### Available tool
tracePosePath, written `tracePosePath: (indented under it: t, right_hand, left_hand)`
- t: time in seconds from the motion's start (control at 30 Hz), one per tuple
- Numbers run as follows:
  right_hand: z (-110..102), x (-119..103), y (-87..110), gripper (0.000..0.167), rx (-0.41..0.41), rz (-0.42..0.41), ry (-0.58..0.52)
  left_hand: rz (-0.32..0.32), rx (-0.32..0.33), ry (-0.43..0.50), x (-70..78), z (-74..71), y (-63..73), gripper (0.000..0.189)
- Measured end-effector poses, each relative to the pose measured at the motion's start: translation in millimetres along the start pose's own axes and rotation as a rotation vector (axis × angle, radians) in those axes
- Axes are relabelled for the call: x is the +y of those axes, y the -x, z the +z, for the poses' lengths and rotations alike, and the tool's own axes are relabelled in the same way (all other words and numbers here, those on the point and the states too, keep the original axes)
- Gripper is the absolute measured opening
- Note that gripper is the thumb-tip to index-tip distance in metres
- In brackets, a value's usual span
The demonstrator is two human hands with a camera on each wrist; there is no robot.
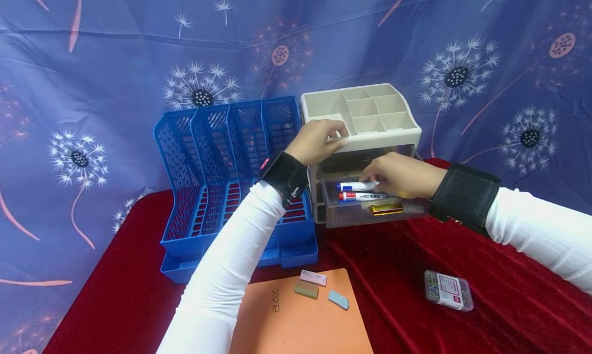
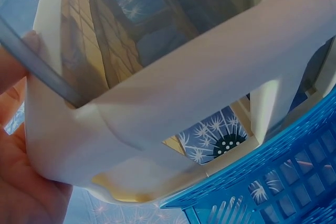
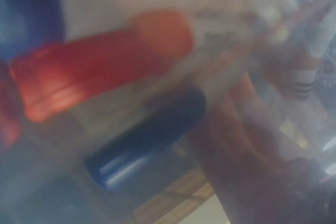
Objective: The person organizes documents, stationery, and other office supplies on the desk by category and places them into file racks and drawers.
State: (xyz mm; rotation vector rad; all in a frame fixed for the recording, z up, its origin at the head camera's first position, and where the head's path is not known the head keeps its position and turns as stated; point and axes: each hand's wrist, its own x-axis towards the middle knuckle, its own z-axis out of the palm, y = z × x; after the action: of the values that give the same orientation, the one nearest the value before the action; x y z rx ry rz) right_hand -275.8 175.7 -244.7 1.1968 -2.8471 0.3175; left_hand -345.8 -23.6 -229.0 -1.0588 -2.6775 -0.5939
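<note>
White, cylindrical and blue-capped, the marker pen [image 1: 350, 186] could land askew in the translucent, smoky plastic drawer [image 1: 347, 220] if let go unevenly; loosening the left hand's [image 1: 319, 138] grip on the cream, compartmented plastic organizer [image 1: 384, 140] might let it shift. The pen lies between the right hand's [image 1: 400, 174] fingers, curled round its barrel, cap protruding beyond them.

Red cap [image 3: 100, 69] blurred in R wrist cam.

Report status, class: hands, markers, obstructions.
Left hand grips organizer. Right hand in open drawer, at blue-capped marker, grip unclear. Red-capped marker alongside. No obstruction visible.
</note>
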Motion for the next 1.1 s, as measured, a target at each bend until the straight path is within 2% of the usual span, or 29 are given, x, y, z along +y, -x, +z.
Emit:
tracePosePath:
  t: [0.43,1.1]
  right_hand:
    - [3.2,-0.8,-0.9,0.027,-0.040,0.061,-0.014]
    - [5.0,3.1,-2.7,0.023,-0.090,0.053,-0.062]
  left_hand:
    - [0.004,-0.001,-0.005,-0.2,1.4,0.8,0.016]
    - [-0.006,-0.007,0.006,3.1,-0.8,1.8,0.017]
